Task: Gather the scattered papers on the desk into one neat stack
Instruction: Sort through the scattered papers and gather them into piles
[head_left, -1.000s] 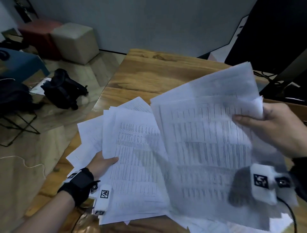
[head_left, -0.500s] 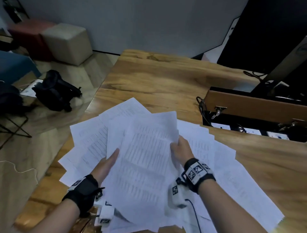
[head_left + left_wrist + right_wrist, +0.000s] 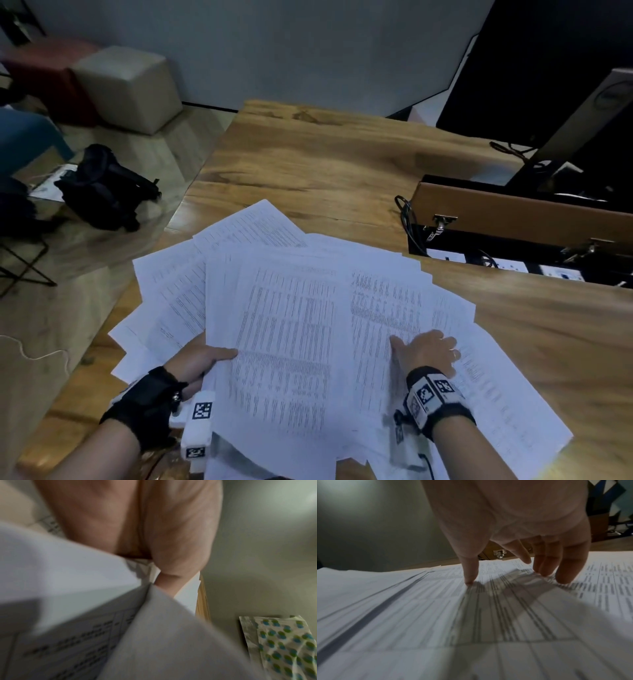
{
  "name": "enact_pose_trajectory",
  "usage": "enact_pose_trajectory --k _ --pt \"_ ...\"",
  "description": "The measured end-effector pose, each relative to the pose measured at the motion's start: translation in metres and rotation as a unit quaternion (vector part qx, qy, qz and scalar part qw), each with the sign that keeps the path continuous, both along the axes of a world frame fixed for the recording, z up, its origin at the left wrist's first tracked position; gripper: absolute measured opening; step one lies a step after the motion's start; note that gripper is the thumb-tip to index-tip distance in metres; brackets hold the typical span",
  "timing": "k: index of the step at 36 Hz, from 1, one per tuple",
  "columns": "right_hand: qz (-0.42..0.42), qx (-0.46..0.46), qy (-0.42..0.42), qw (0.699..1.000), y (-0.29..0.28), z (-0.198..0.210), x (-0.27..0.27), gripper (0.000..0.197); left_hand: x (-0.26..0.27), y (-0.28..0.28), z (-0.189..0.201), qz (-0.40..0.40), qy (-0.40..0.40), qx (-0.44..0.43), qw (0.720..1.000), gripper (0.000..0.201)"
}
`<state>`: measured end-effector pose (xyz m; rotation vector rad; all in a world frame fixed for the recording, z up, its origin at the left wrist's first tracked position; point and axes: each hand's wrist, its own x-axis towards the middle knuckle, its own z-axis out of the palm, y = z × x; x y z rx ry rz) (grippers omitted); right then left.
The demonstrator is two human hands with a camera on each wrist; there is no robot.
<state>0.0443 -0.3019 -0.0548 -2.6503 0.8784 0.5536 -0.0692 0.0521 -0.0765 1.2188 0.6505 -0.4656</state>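
Papers (image 3: 291,325) lie fanned across the desk (image 3: 325,164), not yet squared; left hand (image 3: 195,359) pinches the near-left edge of the top sheets, thumb over and fingers tucked beneath, while right hand (image 3: 428,353) rests spread and uncurled, fingertips (image 3: 469,580) pressing down and gripping nothing. Risk: dragging under fingertip pressure may buckle the upper sheets. Sheets overhanging the desk edge below the wrists could slide off.
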Motion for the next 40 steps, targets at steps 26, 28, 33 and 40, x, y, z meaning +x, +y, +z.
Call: enact_pose_trajectory --k 26,28,33,40 --pt "0.013 0.192 -0.158 0.968 -0.013 0.004 0.005 0.012 -0.003 -0.013 0.007 0.01 0.037 0.2 0.979 0.026" --pt "0.014 0.186 -0.149 0.971 -0.015 0.007 0.006 0.024 -0.003 -0.014 0.007 0.01 0.031 0.193 0.981 0.025" --pt "-0.016 0.158 -0.157 0.975 -0.018 0.015 0.008 0.022 -0.002 -0.012 0.005 0.01 0.035 0.188 0.981 0.022" --pt "-0.058 0.121 -0.143 0.981 -0.046 0.029 0.001 0.013 -0.001 -0.011 0.001 0.012 0.042 0.179 0.983 0.034"
